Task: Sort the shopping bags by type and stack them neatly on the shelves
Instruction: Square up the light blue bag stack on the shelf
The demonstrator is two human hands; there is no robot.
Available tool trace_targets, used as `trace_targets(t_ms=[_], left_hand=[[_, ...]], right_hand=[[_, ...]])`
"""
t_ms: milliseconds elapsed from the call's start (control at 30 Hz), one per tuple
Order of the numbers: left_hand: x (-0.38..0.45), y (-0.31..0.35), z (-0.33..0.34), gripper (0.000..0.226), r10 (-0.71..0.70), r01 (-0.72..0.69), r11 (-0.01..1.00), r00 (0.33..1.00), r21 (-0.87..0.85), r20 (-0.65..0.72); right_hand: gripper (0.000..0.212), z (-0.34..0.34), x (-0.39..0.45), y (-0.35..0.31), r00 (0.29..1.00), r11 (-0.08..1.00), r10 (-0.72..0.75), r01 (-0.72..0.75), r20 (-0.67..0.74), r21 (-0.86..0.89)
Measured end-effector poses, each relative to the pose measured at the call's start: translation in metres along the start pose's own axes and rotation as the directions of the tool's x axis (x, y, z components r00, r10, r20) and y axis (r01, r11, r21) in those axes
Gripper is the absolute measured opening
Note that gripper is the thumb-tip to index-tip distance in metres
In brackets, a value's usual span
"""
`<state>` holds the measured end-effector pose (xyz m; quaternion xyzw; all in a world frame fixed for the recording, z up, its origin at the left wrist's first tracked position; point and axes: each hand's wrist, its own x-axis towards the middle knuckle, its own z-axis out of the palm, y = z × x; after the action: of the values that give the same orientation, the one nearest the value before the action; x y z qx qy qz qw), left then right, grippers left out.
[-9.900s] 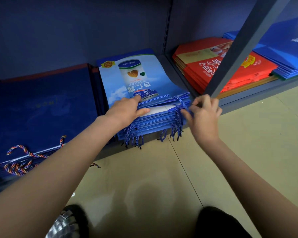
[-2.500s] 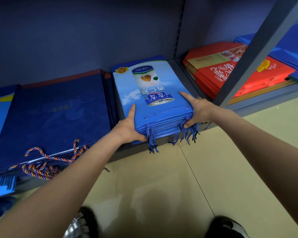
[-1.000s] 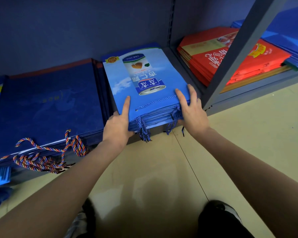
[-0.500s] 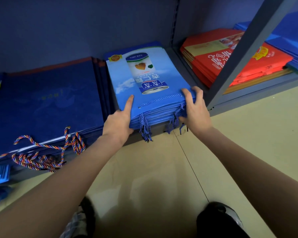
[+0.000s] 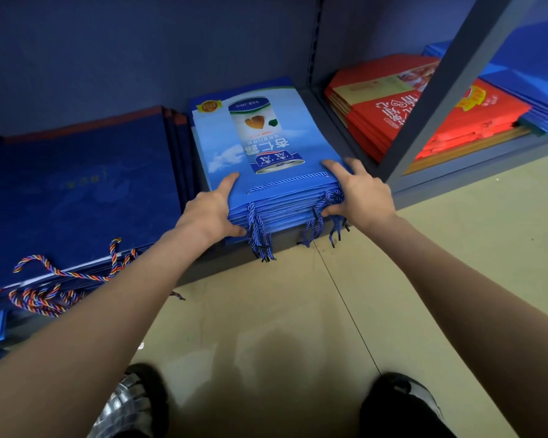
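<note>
A stack of light-blue shopping bags (image 5: 266, 147), printed with a can picture, lies flat on the bottom shelf (image 5: 456, 181) with its blue cord handles hanging over the front. My left hand (image 5: 212, 213) holds the stack's front-left corner, index finger on top and thumb against the front edge. My right hand (image 5: 358, 194) holds the front-right corner, with its fingers spread on top and its thumb among the cords.
A dark-blue bag stack (image 5: 83, 191) with multicolour cord handles (image 5: 45, 292) lies to the left. Red bags (image 5: 393, 115) and more blue bags (image 5: 538, 86) fill the right bay behind a slanted grey shelf post (image 5: 440, 90). Below are the beige floor and my shoes.
Over the last second both hands stayed at the front corners of the light-blue stack. My right fingers have spread wider over the top, and the stack's front edges look more even.
</note>
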<state>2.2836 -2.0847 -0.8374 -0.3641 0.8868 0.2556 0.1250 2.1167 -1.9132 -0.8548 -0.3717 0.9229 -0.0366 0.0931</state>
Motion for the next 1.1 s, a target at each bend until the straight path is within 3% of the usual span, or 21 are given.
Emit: trace_targets(t_ms=[233,400,600,833,1100], left_hand=[[-0.007,0.001,0.010,0.110,-0.011,0.011,1.000,0.999,-0.011,-0.040],[-0.009,-0.001,0.021,0.115,0.002,0.006,0.997,0.993,0.071,-0.118],[-0.009,0.004,0.012,0.115,0.002,0.007,0.991,0.998,0.135,-0.061],[-0.009,0.004,0.010,0.115,-0.059,0.062,0.980,0.998,-0.191,0.017],[-0.011,0.008,0.012,0.115,-0.104,0.098,0.955,0.995,-0.279,-0.007]], right_hand=[[0.082,0.007,-0.008,0.002,0.998,0.999,0.026,-0.025,-0.049,0.020],[0.079,0.011,-0.009,0.001,0.997,0.998,0.046,-0.043,-0.061,0.051],[0.088,0.007,-0.002,0.006,0.999,0.983,0.038,-0.041,0.018,0.182],[0.106,-0.007,0.011,0.008,0.993,0.961,-0.002,-0.031,0.122,0.273],[0.115,-0.014,0.020,0.004,0.974,0.968,-0.013,-0.044,0.226,0.246]])
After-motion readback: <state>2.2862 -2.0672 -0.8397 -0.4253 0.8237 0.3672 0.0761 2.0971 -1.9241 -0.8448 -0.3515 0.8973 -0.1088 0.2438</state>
